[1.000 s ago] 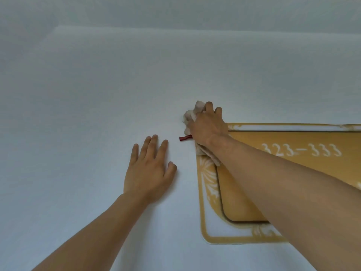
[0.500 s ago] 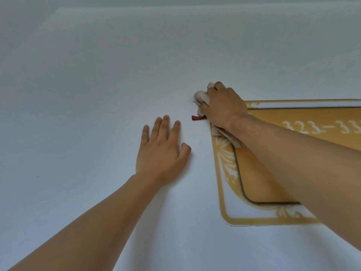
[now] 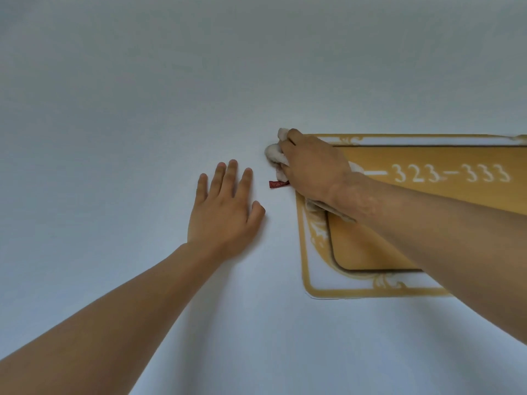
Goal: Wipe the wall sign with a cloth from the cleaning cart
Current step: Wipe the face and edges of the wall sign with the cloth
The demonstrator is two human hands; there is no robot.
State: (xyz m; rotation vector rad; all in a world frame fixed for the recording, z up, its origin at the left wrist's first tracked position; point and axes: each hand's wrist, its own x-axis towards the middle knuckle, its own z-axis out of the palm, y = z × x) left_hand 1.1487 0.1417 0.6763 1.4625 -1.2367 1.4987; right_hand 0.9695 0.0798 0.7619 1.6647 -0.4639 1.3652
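Observation:
A gold and white wall sign (image 3: pixel 370 246) with the numbers 323-333 hangs on the right of the pale wall. My right hand (image 3: pixel 312 169) presses a bunched off-white cloth (image 3: pixel 273 153) onto the sign's upper left corner. A small red tag (image 3: pixel 277 184) sticks out of the cloth below the hand. My right forearm crosses the sign and hides part of it. My left hand (image 3: pixel 225 212) lies flat on the bare wall left of the sign, fingers apart, holding nothing.
A plain pale wall (image 3: pixel 128 109) fills the view above and left of the sign. The cleaning cart is out of sight.
My right hand with the cloth has stayed at the sign's upper left corner, turning slightly. The view has shifted, so more of the numbers shows. My left hand remains flat on the wall.

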